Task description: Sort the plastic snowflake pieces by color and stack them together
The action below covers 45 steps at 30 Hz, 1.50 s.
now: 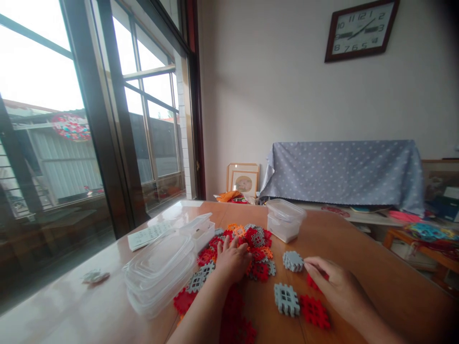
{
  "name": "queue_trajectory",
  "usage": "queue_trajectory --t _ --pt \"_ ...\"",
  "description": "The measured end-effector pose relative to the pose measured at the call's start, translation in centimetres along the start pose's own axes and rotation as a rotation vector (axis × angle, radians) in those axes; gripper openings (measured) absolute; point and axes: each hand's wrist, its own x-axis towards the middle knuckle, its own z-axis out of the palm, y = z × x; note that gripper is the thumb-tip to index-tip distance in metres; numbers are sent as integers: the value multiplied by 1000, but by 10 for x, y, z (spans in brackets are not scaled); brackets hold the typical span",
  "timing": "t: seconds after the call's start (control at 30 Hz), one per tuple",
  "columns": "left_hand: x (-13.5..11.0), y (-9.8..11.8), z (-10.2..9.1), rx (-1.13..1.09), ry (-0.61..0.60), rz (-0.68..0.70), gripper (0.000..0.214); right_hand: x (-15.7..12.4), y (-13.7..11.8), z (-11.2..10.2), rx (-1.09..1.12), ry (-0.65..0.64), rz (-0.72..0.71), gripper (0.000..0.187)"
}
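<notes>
My left hand (234,260) lies palm down, fingers spread, on a heap of red, orange and grey plastic interlocking tiles (258,239). Right of the heap, my right hand (328,277) has its thumb and fingers drawn together; anything between their tips is too small to make out. Those tips are beside a stack of solid grey tiles (293,261). Red tiles (312,283) show partly from under that hand. Closer to me, a stack of grey window-patterned tiles (286,300) stands next to a stack of red tiles (314,311).
Clear plastic lids or boxes (158,272) are piled at the left, near an open white container (203,236). Another clear container (285,222) stands behind the grey stack. A printed sheet (148,235) and a small plastic packet (95,277) rest on the wooden table (362,258).
</notes>
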Motion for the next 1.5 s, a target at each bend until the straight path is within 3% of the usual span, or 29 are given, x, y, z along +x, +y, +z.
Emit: queue_trajectory --t 0.1,0.33,0.57,0.73,0.9,1.13,1.5 --pt "-1 -2 3 -2 -42 -10 53 0 0 1 -1 -7 11 31" --pt "-5 7 -8 0 -3 18 49 0 8 3 -9 -33 19 31" --pt "2 5 -13 -238 85 39 28 -1 12 3 -5 -47 33 34" --pt "14 -3 -10 -378 223 -95 35 0 9 1 12 -49 12 36" --pt "13 -9 -23 -343 257 -215 34 1 3 -1 19 -24 15 36" --pt "4 -15 -41 -146 175 -331 31 0 1 -2 23 -16 26 35" --pt "-5 -11 -38 125 23 -303 25 0 -4 -5 37 -68 30 34"
